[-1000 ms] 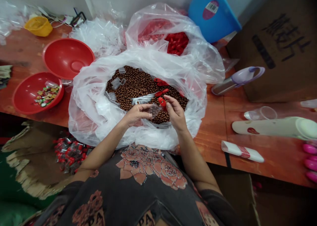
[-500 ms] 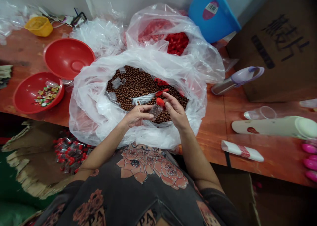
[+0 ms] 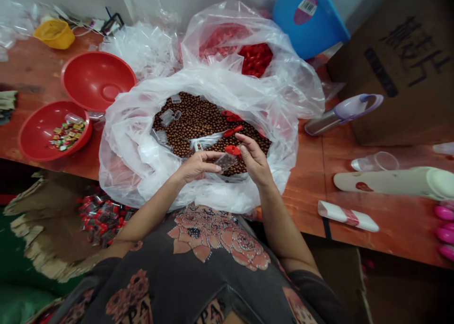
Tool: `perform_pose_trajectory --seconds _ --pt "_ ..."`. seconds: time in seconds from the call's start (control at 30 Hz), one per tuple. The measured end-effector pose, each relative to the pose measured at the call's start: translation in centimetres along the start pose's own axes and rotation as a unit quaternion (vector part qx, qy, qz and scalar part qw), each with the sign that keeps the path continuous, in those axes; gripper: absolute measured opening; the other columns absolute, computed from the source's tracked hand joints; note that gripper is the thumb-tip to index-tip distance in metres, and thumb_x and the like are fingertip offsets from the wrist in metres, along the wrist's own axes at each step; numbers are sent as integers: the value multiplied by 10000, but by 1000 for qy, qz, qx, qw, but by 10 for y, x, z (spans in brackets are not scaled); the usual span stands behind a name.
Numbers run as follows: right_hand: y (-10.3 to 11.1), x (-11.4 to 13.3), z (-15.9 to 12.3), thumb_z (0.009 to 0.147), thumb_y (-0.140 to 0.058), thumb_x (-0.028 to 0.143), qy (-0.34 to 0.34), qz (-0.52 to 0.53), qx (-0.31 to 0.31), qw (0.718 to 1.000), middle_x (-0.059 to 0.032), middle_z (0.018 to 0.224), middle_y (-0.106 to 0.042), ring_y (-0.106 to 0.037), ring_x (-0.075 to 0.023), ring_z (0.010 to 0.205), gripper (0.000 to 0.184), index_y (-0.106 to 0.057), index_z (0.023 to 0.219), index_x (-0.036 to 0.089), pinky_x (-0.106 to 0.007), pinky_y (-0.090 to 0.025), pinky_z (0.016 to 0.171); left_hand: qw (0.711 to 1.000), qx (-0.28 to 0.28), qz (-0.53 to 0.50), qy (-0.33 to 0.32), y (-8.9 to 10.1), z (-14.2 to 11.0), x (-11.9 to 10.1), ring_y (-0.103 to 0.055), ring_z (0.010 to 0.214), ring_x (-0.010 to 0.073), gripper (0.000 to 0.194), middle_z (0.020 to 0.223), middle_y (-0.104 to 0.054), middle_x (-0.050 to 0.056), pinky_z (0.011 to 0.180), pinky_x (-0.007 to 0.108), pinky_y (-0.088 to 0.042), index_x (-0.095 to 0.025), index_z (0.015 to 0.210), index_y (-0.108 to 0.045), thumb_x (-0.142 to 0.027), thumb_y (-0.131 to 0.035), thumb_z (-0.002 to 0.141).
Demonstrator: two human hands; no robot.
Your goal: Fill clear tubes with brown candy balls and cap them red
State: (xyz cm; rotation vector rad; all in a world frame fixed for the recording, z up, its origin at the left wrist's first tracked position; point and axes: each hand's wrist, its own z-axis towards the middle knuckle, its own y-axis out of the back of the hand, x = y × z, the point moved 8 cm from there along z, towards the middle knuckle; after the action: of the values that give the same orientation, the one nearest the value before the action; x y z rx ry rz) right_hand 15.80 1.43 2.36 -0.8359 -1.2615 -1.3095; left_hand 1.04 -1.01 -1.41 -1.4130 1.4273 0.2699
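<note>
My left hand [image 3: 198, 167] pinches a small clear plastic container [image 3: 227, 161] over the near side of a bag of brown balls [image 3: 191, 120]. At the container's upper end is a red cap [image 3: 232, 150], gripped by my right hand [image 3: 256, 162] between thumb and fingers. Whether the cap is fully seated I cannot tell. Several empty clear containers [image 3: 166, 117] lie on the balls at the left. More red caps [image 3: 232, 131] rest on the balls just beyond my right fingers. The white plastic bag [image 3: 131, 149] is rolled open around them.
Behind stands a bag of red caps [image 3: 257, 59], beside a blue bucket [image 3: 308, 19]. Two red bowls [image 3: 97, 73] are on the left, one holding wrapped pieces. Bottles, including a pale flask [image 3: 383, 181], lie right. Below left, a torn carton [image 3: 53, 234] holds filled, red-capped containers.
The red cap and the container have tilted slightly and shifted a little to the right between my hands. The camera view has moved slightly.
</note>
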Motion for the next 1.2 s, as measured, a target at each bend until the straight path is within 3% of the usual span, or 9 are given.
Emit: perform_pose_trajectory --seconds 0.1,0.27,0.37,0.6,0.87,1.1,1.2 --pt "0 -3 -1 978 -469 459 -7 -7 -15 1000 -17 1087 -651 -623 -170 922 364 -558 1309 336 -356 -549 841 1000 7 2 -7 -3 -1 0 -663 858 139 523 1073 -726 85 836 321 -532 -153 1084 -735 -95 -817 570" --pt "4 -14 -5 982 -460 453 -57 62 -55 995 3 846 -637 -584 -137 661 322 -576 1260 339 -285 -512 574 999 -8 6 -38 1 -1 -1 -667 922 161 549 1096 -722 91 882 339 -528 -143 1100 -718 -100 -832 565" --pt "8 -17 -7 976 -464 467 -82 80 -70 991 2 808 -628 -552 -126 602 323 -589 1235 319 -266 -475 510 998 -22 17 -62 7 0 -1 -670 937 174 541 1112 -717 102 888 351 -528 -135 1126 -703 -139 -828 600" --pt "-1 -22 -12 838 -674 442 -131 141 -27 981 23 780 -610 -509 -100 582 354 -654 1157 290 -238 -467 505 992 -52 62 -99 13 1 -6 -668 891 157 474 1066 -721 93 860 324 -528 -134 1116 -699 -247 -822 673" --pt "-6 -20 -20 864 -629 437 -173 160 -4 972 23 717 -621 -512 -88 541 303 -693 1097 254 -214 -441 461 978 -71 131 -143 17 0 -8 -654 928 172 434 1091 -722 87 875 327 -512 -154 1087 -723 -327 -816 700" --pt "-6 -5 -20 934 -558 430 -108 68 70 989 30 709 -617 -511 -88 534 323 -652 1195 264 -224 -439 484 974 -74 153 -153 16 -2 -7 -662 960 188 418 1083 -727 91 942 353 -493 -150 1078 -730 -342 -802 714" --pt "-4 2 -19 943 -550 417 -67 0 112 991 -5 846 -681 -604 -128 662 350 -621 1255 274 -284 -522 611 977 -74 132 -148 16 -2 -5 -663 951 180 424 1083 -729 89 935 348 -498 -147 1074 -728 -332 -814 702"
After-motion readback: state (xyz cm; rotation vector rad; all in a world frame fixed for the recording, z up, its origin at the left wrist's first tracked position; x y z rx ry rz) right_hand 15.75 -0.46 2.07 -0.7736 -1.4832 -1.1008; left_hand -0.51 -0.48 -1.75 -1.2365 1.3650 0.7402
